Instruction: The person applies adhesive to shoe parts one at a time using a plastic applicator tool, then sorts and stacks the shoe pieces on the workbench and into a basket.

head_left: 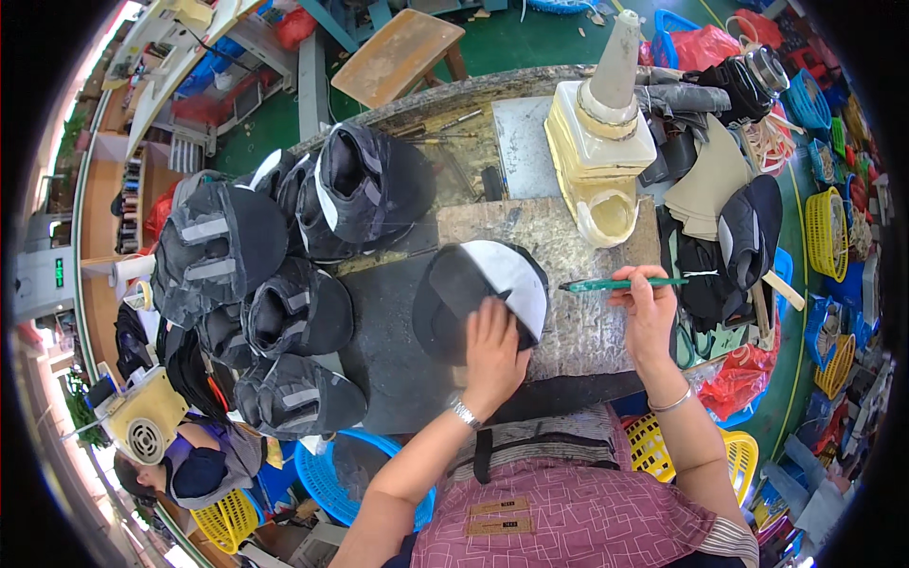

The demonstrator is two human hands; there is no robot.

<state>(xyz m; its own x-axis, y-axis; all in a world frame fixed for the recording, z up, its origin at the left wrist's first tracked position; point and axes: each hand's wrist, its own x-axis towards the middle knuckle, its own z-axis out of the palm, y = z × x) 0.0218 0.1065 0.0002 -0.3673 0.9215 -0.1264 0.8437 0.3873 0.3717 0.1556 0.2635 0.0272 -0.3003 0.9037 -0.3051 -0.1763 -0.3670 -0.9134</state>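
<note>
The left hand (494, 355) lies palm-down, fingers extended, on a rounded black-and-white piece (464, 280) on the workbench (582, 346); apart from it, the right hand (648, 312) pinches a green pen (598, 284) pointing left.

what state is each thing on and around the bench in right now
left hand: fingers extended, on the shoe piece
right hand: closed on the pen
pen: held, tip toward shoe piece
shoe piece: lying under left hand
shoe pile: heaped
cone: upright
</note>
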